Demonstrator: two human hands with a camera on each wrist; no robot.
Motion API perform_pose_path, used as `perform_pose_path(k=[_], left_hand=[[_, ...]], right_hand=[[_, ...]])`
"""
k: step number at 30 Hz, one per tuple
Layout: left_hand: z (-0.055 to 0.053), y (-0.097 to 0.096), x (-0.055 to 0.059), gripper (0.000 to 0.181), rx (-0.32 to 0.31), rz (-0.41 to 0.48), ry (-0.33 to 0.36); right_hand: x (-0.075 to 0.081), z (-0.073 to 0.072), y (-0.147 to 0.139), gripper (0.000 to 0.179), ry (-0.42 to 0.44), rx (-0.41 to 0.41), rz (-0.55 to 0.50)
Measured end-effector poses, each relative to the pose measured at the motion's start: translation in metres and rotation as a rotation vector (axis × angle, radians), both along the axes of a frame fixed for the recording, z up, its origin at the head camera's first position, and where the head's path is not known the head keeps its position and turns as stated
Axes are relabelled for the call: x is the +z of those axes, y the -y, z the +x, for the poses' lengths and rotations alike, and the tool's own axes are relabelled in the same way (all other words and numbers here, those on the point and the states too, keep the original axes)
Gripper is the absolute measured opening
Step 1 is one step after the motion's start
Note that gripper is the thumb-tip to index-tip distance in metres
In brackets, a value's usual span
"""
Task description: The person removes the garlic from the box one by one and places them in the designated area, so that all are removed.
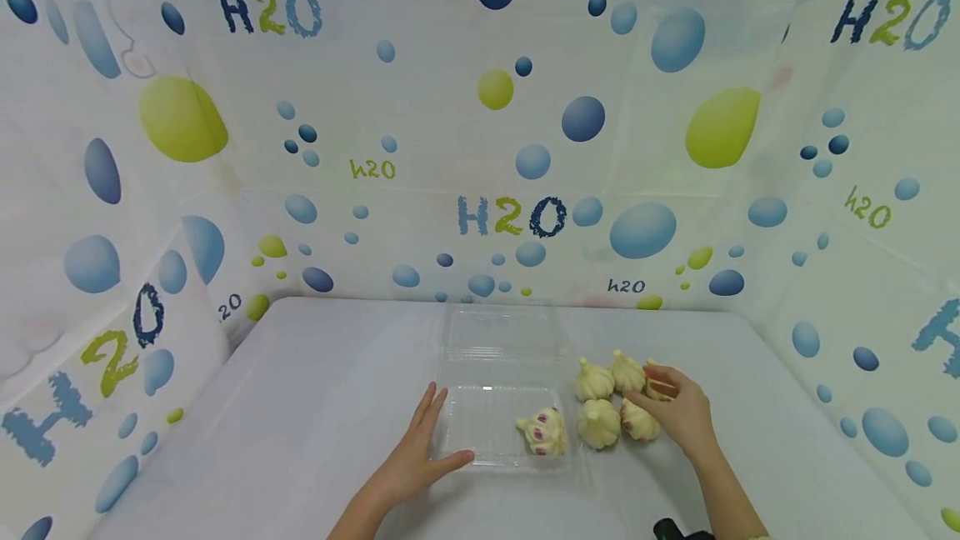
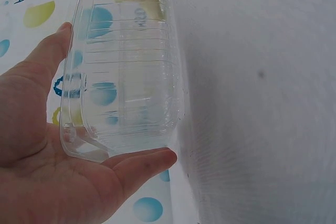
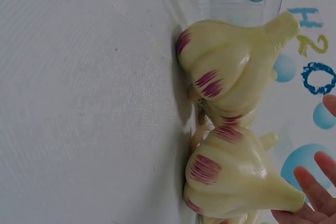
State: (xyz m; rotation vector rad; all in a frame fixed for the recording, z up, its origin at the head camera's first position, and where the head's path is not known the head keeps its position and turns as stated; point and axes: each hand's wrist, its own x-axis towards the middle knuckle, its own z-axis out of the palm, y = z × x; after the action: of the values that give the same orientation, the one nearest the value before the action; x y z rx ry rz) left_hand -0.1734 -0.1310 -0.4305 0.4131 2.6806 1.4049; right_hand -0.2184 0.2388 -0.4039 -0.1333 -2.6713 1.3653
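A clear plastic clamshell box (image 1: 480, 461) lies with its lid (image 1: 502, 332) folded back behind it. Inside its right part is one garlic bulb (image 1: 543, 432) with purple marks. My left hand (image 1: 412, 461) rests at the box's left side, fingers extended, thumb along the front; the left wrist view shows the hand (image 2: 58, 150) around that end. Right of the box several garlic bulbs (image 1: 598, 423) are grouped. My right hand (image 1: 678, 411) is over the right-hand ones, thumb and fingers apart around a back bulb (image 1: 658, 388), partly hidden. In the right wrist view, fingertips (image 3: 312, 190) appear by a near bulb's stem (image 3: 289, 195).
A white-covered table (image 1: 315, 390) holds everything. Behind and at both sides hangs a white sheet (image 1: 420, 90) printed with blue and green drops and H2O lettering. A dark object (image 1: 667, 528) shows at the front edge, near the right forearm.
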Motion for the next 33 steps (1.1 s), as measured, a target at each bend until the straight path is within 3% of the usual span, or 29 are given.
perform_pose_path(k=[16,26,33], left_hand=[[0.000,-0.002,0.000,0.094,-0.006,-0.007,0.006],[0.001,-0.003,0.002,0.093,-0.010,0.001,-0.004],[0.001,-0.004,0.003,0.094,0.022,-0.013,0.010]], right_hand=[[0.010,0.008,0.014,0.054,-0.099,-0.011,-0.022],[0.009,0.009,0.025,0.051,-0.098,0.001,-0.054],[0.010,0.006,0.036,0.054,-0.089,0.042,-0.107]])
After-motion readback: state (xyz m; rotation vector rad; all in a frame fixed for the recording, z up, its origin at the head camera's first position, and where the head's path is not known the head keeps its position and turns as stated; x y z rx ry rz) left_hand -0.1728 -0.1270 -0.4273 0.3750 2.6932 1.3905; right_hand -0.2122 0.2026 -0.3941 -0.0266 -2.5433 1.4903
